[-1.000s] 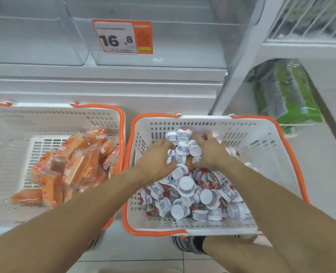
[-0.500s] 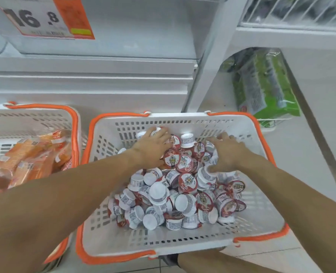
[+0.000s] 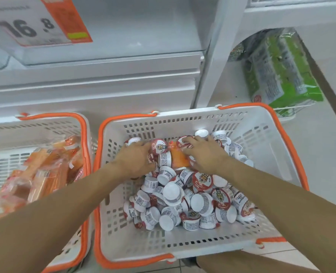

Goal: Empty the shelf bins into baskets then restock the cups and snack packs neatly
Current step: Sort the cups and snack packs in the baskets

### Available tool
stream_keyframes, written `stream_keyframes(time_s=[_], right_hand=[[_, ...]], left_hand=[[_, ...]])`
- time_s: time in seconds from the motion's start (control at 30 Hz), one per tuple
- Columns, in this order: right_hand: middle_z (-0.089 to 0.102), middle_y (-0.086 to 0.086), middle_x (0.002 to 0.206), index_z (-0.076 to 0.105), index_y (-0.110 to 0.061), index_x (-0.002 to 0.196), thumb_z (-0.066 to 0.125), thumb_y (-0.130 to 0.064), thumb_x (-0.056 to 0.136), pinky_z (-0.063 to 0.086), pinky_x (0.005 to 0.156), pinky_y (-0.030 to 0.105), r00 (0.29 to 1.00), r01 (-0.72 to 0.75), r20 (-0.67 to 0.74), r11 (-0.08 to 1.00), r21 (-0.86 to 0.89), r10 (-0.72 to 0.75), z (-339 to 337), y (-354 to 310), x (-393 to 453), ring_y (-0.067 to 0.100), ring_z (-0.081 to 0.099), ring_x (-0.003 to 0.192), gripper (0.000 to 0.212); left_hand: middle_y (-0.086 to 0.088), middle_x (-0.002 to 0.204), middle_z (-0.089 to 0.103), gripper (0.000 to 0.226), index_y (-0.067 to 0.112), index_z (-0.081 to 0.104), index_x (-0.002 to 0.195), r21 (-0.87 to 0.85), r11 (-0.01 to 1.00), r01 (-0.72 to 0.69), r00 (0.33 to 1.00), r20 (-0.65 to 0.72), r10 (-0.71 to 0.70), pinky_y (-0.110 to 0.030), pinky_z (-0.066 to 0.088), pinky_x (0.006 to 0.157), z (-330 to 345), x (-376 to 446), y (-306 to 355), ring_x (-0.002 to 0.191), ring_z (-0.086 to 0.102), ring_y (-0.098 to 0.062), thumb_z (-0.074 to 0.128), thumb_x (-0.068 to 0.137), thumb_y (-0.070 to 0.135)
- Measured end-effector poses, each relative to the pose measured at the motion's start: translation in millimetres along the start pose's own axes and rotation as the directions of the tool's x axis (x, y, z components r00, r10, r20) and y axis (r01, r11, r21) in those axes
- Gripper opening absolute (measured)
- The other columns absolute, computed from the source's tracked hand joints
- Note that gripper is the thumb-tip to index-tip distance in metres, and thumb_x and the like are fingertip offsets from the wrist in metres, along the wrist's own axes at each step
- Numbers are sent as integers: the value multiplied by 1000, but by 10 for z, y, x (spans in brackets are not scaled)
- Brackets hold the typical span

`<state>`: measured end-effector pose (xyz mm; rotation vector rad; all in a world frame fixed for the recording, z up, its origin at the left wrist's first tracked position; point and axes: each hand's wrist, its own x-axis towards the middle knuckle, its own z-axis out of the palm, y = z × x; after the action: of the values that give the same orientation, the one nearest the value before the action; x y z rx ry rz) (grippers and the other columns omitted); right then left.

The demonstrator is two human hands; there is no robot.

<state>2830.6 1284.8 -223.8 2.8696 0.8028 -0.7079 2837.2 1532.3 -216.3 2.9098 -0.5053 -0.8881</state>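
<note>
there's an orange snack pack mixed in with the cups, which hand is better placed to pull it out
Right, probably. The right hand already lies on the orange snack pack among the cups, its fingers spread over the top. The left hand rests on cups beside it.

Hidden or cut off:
- Cups [image 3: 185, 196]: those under my left hand [image 3: 136, 161] and right hand [image 3: 206, 154] are covered; my fingertips are buried among them, grip unreadable.
- Orange pack [image 3: 180, 159] between my hands: partly covered.
- Left basket [image 3: 51, 119]: cut by the left edge.
- Price tag [image 3: 39, 22]: top cropped, small print blurred.
- Green packs [image 3: 281, 69]: print illegible.
</note>
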Motion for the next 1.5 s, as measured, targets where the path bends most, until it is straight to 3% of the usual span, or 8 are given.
stream_keyframes(time_s=[0.27, 0.5, 0.67, 0.83, 1.2, 1.3, 1.37, 1.5], right_hand=[[49, 7, 132, 65, -32, 121, 49, -65, 87, 27, 108, 53, 934, -249, 223, 956, -153, 279, -328, 449, -387, 34, 36, 129, 50], [60, 4, 116, 64, -18, 118, 60, -40, 93, 46, 99, 40, 986, -130, -64, 953, 275, 153, -167, 164, 79, 25, 55, 113, 33], [50, 1, 147, 34, -23, 153, 59, -67, 86, 27, 114, 42, 997, -74, 44, 988, 138, 68, -68, 47, 436, 24, 46, 133, 84], [36, 7, 155, 28, -23, 156, 64, -74, 78, 23, 117, 45, 979, -89, 195, 989, 114, 66, -18, -87, 640, 28, 34, 142, 100], [65, -8, 90, 50, -27, 96, 89, -31, 73, 52, 75, 37, 991, -108, 26, 660, 744, 133, -375, 266, -81, 15, 63, 82, 45], [74, -2, 107, 58, -26, 115, 90, -48, 66, 57, 89, 42, 985, -29, -42, 398, 917, 168, -550, 221, -103, 16, 71, 97, 63], [71, -3, 120, 60, -23, 126, 88, -47, 69, 53, 97, 37, 987, -12, -28, 247, 969, 156, -619, 190, -83, 14, 67, 112, 68], [68, -2, 119, 64, -17, 125, 74, -21, 90, 50, 101, 32, 964, -75, -65, 500, 863, 257, -487, 82, 51, 13, 63, 110, 37]], left_hand=[[-9, 147, 44, 71, 13, 35, 148, -125, 978, -170, 974, -169, 148, -44, 31, 115, 37, 174, 341, 136, 40, -27, 54, 93, 53], [-5, 138, 48, 65, 17, 44, 141, -175, 984, -32, 996, -88, 17, -46, 29, 115, 294, 537, 439, 132, 41, -26, 64, 88, 49], [-3, 126, 63, 47, 23, 62, 130, -293, 942, -164, 985, -106, 138, -42, 41, 107, 314, 342, 183, 120, 52, -23, 64, 83, 17], [2, 124, 65, 44, 24, 63, 130, -305, 937, -168, 981, -146, 128, -33, 37, 108, 264, 99, 29, 121, 53, -16, 70, 88, 31], [4, 141, 48, 90, 21, 40, 146, -584, 799, -140, 989, -117, 88, -25, 38, 105, 124, 33, 347, 132, 42, -13, 80, 74, 56], [14, 122, 65, 66, 22, 54, 131, -856, 496, -145, 988, -154, 22, -21, 53, 92, -25, -43, 481, 109, 64, -5, 83, 75, 43], [8, 103, 74, 45, 18, 63, 118, -878, 462, -124, 980, -182, -83, -32, 60, 81, -102, -88, 425, 88, 72, -6, 79, 81, 38], [3, 82, 73, 38, 7, 61, 111, -833, 550, 67, 969, -77, -236, -28, 59, 54, -140, -260, 168, 60, 70, -1, 73, 88, 34]])
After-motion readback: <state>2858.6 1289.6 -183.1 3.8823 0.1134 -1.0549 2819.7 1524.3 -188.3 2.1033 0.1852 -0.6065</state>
